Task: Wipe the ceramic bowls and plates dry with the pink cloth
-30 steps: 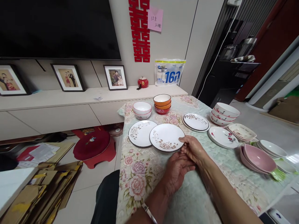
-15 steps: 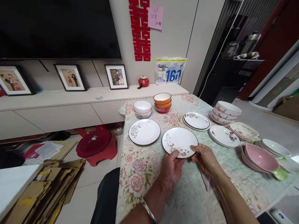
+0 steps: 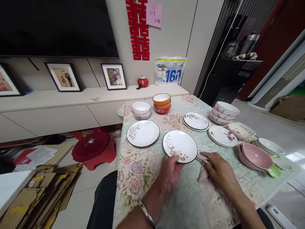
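Note:
A white plate with a dark rim and brown floral pattern [image 3: 180,144] is held by its near edge in my left hand [image 3: 170,170], thumb on top. My right hand [image 3: 218,168] pinches a pale pinkish cloth [image 3: 203,175] at the plate's right edge, and the cloth hangs down below the fingers. A similar plate [image 3: 143,133] lies on the tablecloth to the left. Behind and to the right sit two more stacked plates [image 3: 196,121] with the same brown pattern.
Bowls [image 3: 141,109], orange bowls [image 3: 162,100], patterned bowls [image 3: 224,113], floral plates [image 3: 222,136] and pink bowls [image 3: 256,156] stand on the floral tablecloth [image 3: 135,171]. A red stool [image 3: 91,146] and flattened cardboard [image 3: 50,187] are on the floor at left.
My right hand has let go of the plate's edge and moved slightly right, now with the cloth in its fingers. My left hand still holds the plate. The view has shifted a little.

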{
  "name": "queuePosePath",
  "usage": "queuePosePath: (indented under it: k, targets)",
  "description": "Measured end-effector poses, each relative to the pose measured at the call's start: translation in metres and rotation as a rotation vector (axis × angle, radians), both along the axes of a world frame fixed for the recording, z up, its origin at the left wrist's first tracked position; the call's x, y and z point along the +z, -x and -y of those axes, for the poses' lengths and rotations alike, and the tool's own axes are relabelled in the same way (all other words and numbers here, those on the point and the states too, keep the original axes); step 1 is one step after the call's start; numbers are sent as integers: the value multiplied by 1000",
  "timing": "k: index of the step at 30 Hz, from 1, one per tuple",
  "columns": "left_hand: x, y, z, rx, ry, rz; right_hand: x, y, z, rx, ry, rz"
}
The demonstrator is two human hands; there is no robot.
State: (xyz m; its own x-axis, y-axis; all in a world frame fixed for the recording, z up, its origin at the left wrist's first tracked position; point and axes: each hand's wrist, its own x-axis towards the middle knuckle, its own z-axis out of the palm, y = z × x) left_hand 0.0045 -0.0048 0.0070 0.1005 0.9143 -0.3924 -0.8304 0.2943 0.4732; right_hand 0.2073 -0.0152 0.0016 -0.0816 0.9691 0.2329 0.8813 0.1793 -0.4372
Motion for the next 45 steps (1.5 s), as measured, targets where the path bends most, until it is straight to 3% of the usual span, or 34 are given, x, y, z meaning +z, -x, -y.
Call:
queuePosePath:
  k: [4, 8, 10, 16, 24, 26, 30, 32, 34, 37, 39, 41, 45]
  targets:
    - [1, -1, 1, -39, -26, -51, 21, -6, -11, -160, -146, -135]
    - [2, -1, 1, -80, -69, -62, 44, 14, -32, 7, -210, -185]
    - [2, 0, 1, -106, -64, -74, 41, 26, -45, 76, -188, -109]
    - [2, 0, 2, -168, -65, -135, 6, 46, -66, 17, -22, 104]
    - [7, -1, 6, -239, -170, -249, 19, 72, -46, 475, 70, -160]
    - [6, 0, 6, -265, -165, -245, 18, 66, -50, 427, 82, -152]
    - [4, 0, 6, -265, -92, -225, 17, 51, -57, 45, 63, 54]
    - [5, -1, 7, -233, -56, -232, 21, 54, -53, -43, 54, 140]
    - [7, -2, 8, -222, -69, -239, 25, 64, -45, 56, 54, 98]
    - [11, -1, 10, -266, -143, -242, 27, 80, -37, 349, 91, -131]
    - [12, 0, 11, -286, -161, -229, 24, 81, -39, 425, 115, -214]
    - [11, 2, 10, -279, -148, -209, 21, 73, -45, 336, 112, -180]
    - [6, 3, 8, -272, -92, -210, 18, 53, -53, -54, 73, 83]
